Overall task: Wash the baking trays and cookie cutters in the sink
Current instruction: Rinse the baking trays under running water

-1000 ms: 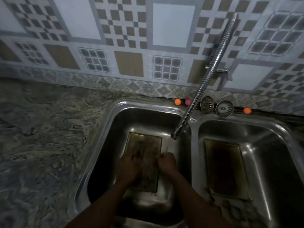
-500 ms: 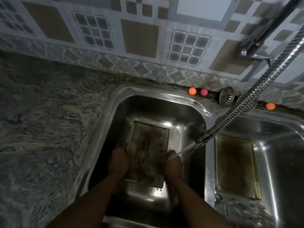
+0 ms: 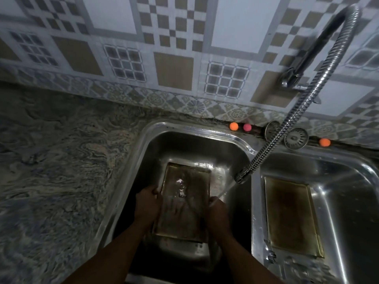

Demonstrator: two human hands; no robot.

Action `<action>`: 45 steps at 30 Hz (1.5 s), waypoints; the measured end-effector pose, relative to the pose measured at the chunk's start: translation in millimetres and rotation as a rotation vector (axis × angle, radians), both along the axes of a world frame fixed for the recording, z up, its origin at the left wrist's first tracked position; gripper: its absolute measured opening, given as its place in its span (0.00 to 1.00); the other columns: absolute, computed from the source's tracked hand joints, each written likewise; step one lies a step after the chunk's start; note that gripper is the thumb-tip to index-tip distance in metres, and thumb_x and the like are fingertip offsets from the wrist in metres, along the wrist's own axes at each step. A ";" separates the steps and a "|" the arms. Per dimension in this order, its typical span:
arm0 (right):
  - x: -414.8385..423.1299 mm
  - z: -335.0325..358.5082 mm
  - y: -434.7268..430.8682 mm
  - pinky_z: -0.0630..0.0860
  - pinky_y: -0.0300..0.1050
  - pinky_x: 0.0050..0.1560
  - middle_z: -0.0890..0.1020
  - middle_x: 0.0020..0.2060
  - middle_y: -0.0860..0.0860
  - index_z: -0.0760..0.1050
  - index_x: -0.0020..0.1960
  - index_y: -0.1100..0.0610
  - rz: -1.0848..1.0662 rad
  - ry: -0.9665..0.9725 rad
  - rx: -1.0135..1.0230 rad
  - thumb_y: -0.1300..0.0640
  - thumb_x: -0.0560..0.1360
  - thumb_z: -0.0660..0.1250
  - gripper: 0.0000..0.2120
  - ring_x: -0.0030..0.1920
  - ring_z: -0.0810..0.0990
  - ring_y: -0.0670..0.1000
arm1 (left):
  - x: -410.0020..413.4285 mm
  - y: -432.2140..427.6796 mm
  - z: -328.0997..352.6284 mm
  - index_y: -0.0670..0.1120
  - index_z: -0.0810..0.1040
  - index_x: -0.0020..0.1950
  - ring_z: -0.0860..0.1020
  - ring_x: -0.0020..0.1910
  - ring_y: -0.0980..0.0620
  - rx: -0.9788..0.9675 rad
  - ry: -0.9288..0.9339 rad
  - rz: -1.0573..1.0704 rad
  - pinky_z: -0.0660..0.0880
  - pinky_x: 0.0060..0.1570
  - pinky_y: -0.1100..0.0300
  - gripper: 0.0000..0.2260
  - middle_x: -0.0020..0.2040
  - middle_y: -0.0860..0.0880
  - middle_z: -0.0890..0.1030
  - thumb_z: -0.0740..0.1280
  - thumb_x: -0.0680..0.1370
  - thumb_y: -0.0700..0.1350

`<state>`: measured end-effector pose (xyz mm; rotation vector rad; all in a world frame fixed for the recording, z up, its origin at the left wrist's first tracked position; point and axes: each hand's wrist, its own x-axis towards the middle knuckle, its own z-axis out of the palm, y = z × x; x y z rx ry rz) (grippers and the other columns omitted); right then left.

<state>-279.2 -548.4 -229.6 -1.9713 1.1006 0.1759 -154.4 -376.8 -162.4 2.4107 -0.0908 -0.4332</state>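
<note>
Steel tray (image 3: 184, 203) is gripped by both long edges, left hand (image 3: 146, 208) and right hand (image 3: 217, 212), so faucet (image 3: 242, 177) water rinses it.

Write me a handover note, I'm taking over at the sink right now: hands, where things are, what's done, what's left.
Left hand grips the first baking tray's left edge, right hand its right edge, in the left basin.
Water from the hose faucet lands by the right hand at the tray's edge.
Second baking tray lies in the right basin, untouched.
Cookie cutters: none clearly visible.
Done: first tray wet, looks stained.
Left: finish it, wash the second tray, then the cutters.
</note>
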 end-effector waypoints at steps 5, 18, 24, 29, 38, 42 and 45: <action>-3.5 -20.5 -1.0 0.82 0.47 0.42 0.81 0.42 0.44 0.75 0.46 0.48 -0.035 -0.121 0.023 0.50 0.76 0.63 0.04 0.42 0.82 0.44 | 1.1 -5.3 -4.0 0.39 0.83 0.56 0.78 0.41 0.53 -0.085 0.146 0.041 0.71 0.40 0.67 0.11 0.46 0.45 0.83 0.72 0.75 0.40; 17.2 51.3 -6.8 0.82 0.51 0.41 0.80 0.39 0.50 0.74 0.45 0.54 -0.202 -0.213 -0.043 0.55 0.73 0.64 0.03 0.40 0.81 0.50 | -14.5 -17.4 24.1 0.45 0.78 0.54 0.80 0.47 0.52 -0.373 -0.153 0.115 0.74 0.47 0.59 0.06 0.47 0.50 0.82 0.69 0.77 0.40; 9.7 108.7 -17.0 0.68 0.42 0.37 0.77 0.34 0.50 0.72 0.40 0.57 -0.424 -0.393 -0.096 0.64 0.77 0.62 0.07 0.36 0.75 0.51 | -28.5 -31.4 43.8 0.49 0.76 0.57 0.82 0.50 0.51 -0.466 -0.193 0.118 0.79 0.52 0.53 0.11 0.49 0.51 0.83 0.68 0.77 0.37; -12.6 133.9 -16.9 0.71 0.42 0.35 0.77 0.34 0.51 0.70 0.45 0.56 -0.397 -0.511 -0.131 0.65 0.76 0.64 0.06 0.36 0.75 0.50 | -45.7 -57.0 53.6 0.46 0.75 0.63 0.79 0.54 0.46 -0.375 -0.080 0.159 0.74 0.52 0.56 0.12 0.54 0.49 0.81 0.63 0.80 0.39; -64.0 162.1 -29.0 0.72 0.38 0.37 0.79 0.37 0.48 0.72 0.48 0.52 -0.380 -0.573 -0.251 0.60 0.77 0.66 0.04 0.38 0.78 0.48 | -86.0 -90.4 62.7 0.49 0.61 0.78 0.77 0.58 0.48 -0.398 0.095 -0.009 0.71 0.54 0.60 0.25 0.63 0.50 0.77 0.60 0.81 0.37; -71.5 174.3 -50.3 0.72 0.41 0.47 0.79 0.43 0.48 0.75 0.57 0.57 -0.351 -0.382 -0.168 0.64 0.77 0.64 0.09 0.44 0.77 0.49 | -91.1 -81.3 61.0 0.54 0.66 0.75 0.75 0.49 0.63 -0.466 0.194 -0.178 0.74 0.46 0.69 0.25 0.67 0.54 0.74 0.64 0.80 0.38; -71.3 176.6 -66.5 0.75 0.42 0.53 0.80 0.54 0.52 0.77 0.58 0.57 -0.200 -0.255 -0.170 0.61 0.76 0.67 0.11 0.51 0.79 0.51 | -90.0 -70.3 62.5 0.57 0.74 0.69 0.81 0.54 0.54 -0.558 0.416 -0.161 0.80 0.51 0.58 0.26 0.62 0.48 0.80 0.73 0.74 0.38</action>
